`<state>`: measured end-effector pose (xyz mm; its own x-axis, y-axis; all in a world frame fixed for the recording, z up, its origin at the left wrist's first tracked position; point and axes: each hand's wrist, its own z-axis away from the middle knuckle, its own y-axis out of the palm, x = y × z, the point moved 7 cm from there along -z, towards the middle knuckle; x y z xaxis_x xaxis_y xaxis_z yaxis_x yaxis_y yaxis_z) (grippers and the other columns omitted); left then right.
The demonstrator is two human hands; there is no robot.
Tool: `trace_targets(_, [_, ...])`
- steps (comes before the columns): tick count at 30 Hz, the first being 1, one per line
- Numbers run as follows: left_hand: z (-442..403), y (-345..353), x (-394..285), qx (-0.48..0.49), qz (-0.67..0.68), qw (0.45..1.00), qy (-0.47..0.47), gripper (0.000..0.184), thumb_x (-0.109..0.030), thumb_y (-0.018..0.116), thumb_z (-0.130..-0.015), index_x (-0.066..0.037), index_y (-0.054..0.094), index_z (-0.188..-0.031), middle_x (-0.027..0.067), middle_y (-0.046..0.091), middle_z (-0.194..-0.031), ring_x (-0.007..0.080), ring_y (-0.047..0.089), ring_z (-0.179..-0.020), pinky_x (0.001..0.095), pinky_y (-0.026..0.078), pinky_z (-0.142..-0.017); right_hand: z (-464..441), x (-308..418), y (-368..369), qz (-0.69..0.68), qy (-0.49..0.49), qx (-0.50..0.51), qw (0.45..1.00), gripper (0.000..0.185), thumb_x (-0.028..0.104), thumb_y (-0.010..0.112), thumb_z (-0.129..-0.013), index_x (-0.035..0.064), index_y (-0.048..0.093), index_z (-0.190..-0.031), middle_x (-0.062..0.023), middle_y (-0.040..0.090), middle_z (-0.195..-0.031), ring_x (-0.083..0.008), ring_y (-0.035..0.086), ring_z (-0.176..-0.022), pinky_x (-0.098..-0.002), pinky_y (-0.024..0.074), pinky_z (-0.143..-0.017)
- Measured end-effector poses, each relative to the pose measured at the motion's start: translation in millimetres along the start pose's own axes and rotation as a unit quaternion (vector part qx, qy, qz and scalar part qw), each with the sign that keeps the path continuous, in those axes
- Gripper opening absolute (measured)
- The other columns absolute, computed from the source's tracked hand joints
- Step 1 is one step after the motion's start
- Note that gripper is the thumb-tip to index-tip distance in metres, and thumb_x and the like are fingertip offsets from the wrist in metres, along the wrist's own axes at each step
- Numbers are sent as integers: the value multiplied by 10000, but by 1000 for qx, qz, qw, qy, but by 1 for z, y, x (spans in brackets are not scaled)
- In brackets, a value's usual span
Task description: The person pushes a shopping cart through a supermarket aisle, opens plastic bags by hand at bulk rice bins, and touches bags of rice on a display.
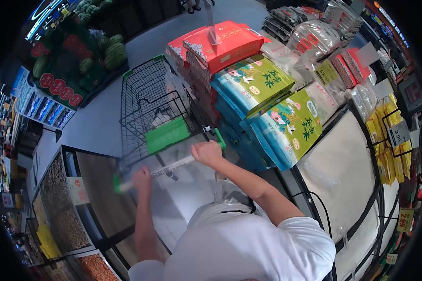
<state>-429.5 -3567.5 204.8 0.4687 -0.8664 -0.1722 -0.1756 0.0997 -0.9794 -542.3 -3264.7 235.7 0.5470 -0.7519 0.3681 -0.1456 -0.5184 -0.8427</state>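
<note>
Both hands are on the white handle (176, 165) of a shopping cart (143, 100), which stands in front of me at an angle. My right hand (207, 153) is wrapped round the handle near its green right end. Toward the other green end, my left hand (141, 179) is closed on the bar, slightly smeared by motion. The cart is dark wire mesh with a green flap (168, 136) behind the handle. Inside it lie a clear plastic bag (174, 91) and a pale item that I cannot make out.
Close on the right rise stacked rice bags, green and blue (286, 126) with red packs (227, 44) behind. A bin of white grain (340, 164) is beside me. Dry-goods bins (63, 201) line the left. A watermelon display (115, 51) stands ahead left.
</note>
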Motion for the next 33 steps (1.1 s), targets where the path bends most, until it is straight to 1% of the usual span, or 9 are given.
trace_targets(2, [-20, 3, 6, 24, -4, 1000, -3, 478, -418, 427, -954, -78, 720, -790, 214, 655, -713, 422, 640, -692, 533, 485, -653, -18, 1, 14, -10, -3, 30, 999, 338, 308, 557, -891, 114, 628, -623, -67, 644, -610, -254, 640, -577, -422, 510, -649])
trace_targets(3, [-32, 5, 9, 27, -18, 999, -16, 489, -432, 428, -952, -78, 723, -789, 209, 659, -725, 427, 640, -701, 535, 481, -655, -28, 4, 15, -22, -21, -1, 1000, 344, 310, 561, -894, 108, 623, -623, -68, 627, -590, -265, 621, -561, -425, 487, -607])
trace_targets(6, [-65, -1, 10, 35, -24, 999, -6, 514, -429, 425, -957, -58, 722, -762, 204, 660, -706, 428, 643, -684, 528, 488, -662, -55, 8, 28, -34, -39, -21, 998, 354, 322, 577, -886, 108, 615, -607, -70, 613, -584, -266, 612, -551, -445, 519, -653])
trace_targets(7, [-78, 3, 16, 12, -30, 999, -6, 509, -456, 439, -948, -85, 728, -755, 196, 662, -704, 425, 644, -685, 529, 490, -661, -64, 7, 38, -44, -30, 4, 999, 359, 328, 586, -888, 106, 611, -606, -73, 609, -586, -266, 615, -559, -451, 516, -648])
trace_targets(15, [-178, 30, 56, 28, -33, 999, 5, 484, -460, 460, -934, -81, 719, -780, 203, 654, -712, 412, 643, -710, 518, 483, -642, -135, 19, 85, -43, -52, -35, 997, 363, 336, 596, -892, 117, 599, -602, -62, 594, -573, -261, 600, -544, -424, 490, -635])
trace_targets(18, [-220, 42, 74, 72, -22, 997, -11, 464, -474, 469, -897, -101, 741, -857, 218, 683, -811, 430, 658, -811, 544, 498, -727, -166, 26, 105, -45, -48, -21, 998, 362, 333, 583, -903, 116, 606, -614, -72, 609, -594, -269, 607, -560, -422, 478, -615])
trace_targets(21, [-267, 50, 96, 27, 4, 999, 18, 472, -470, 475, -913, -88, 719, -780, 195, 656, -717, 403, 644, -705, 502, 481, -631, -196, 36, 128, -50, -37, 10, 998, 363, 333, 566, -914, 113, 620, -630, -83, 625, -616, -278, 615, -579, -425, 475, -605])
trace_targets(28, [-378, 63, 123, 72, -14, 994, 80, 473, -476, 492, -896, -79, 714, -766, 195, 648, -705, 401, 639, -690, 506, 468, -614, -276, 58, 175, -22, -3, 42, 999, 410, 358, 546, -928, 96, 630, -624, -97, 636, -606, -279, 620, -569, -425, 473, -615])
trace_targets(33, [-442, 44, 108, 150, 14, 985, 87, 471, -471, 475, -887, -88, 746, -850, 187, 685, -792, 402, 661, -797, 514, 491, -739, -327, 65, 208, -4, 18, 18, 1000, 414, 353, 558, -921, 103, 623, -598, -96, 631, -590, -272, 625, -560, -412, 470, -591])
